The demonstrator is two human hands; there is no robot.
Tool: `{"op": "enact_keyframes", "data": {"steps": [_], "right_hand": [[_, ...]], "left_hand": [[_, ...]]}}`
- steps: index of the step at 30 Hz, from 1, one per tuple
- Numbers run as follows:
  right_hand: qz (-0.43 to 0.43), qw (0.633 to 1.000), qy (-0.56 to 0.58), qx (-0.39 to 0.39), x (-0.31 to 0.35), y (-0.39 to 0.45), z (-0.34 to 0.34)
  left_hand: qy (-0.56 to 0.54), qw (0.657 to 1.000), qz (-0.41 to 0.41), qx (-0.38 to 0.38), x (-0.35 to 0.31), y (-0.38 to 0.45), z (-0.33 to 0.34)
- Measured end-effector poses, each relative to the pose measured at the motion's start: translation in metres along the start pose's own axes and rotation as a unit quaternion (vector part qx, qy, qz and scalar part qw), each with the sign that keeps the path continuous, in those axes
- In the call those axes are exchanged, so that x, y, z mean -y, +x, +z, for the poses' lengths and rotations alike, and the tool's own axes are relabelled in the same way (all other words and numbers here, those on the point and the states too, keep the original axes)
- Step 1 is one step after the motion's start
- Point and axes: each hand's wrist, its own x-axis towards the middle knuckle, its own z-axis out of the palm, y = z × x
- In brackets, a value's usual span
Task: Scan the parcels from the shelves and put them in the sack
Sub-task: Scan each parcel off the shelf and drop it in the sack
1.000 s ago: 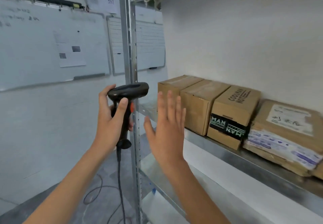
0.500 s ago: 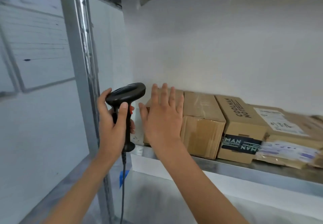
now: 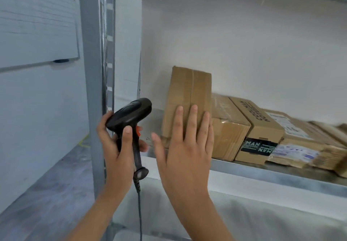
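- third box along the shelf: "COOLMAN NOTE" on top, upside down
- same box, black band on its front: "MAN", twice
- flat parcel label: too blurry to read

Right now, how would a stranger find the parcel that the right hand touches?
Look at the metal shelf with a row of cardboard parcels. Take the leftmost box, under the right hand. Unlike its neighbours, it is plain brown, tipped up on end, and stands taller.

Parcel stockroom: metal shelving, cardboard parcels (labelled), whiteboard.
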Motion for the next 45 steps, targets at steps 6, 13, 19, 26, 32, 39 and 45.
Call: {"op": "enact_keyframes", "data": {"steps": [6, 13, 19, 26, 32, 39, 45], "right_hand": [[0.08, 0.996, 0.024, -0.037, 0.008, 0.007, -0.013], [0.138, 0.988, 0.067, -0.02, 0.01, 0.004, -0.003], [0.16, 0.977, 0.138, -0.018, 0.012, -0.022, 0.014], [0.128, 0.957, 0.246, -0.083, 0.011, -0.06, 0.002], [0.098, 0.933, 0.338, -0.073, 0.01, -0.106, -0.017], [0.154, 0.875, 0.448, 0.094, 0.007, -0.175, -0.023], [0.261, 0.822, 0.485, 0.145, 0.006, -0.197, -0.013]], "left_hand": [[0.008, 1.0, -0.007, 0.008, -0.001, -0.007, -0.001], [0.009, 1.0, -0.014, 0.015, -0.006, -0.016, -0.004], [0.01, 0.999, -0.04, 0.007, -0.007, -0.018, -0.018], [0.03, 0.999, -0.034, -0.002, -0.016, -0.03, -0.034], [0.055, 0.995, -0.084, -0.011, -0.015, -0.037, -0.06], [0.046, 0.991, -0.117, -0.038, -0.012, -0.081, -0.09], [0.07, 0.982, -0.171, -0.044, 0.008, -0.137, -0.11]]}}
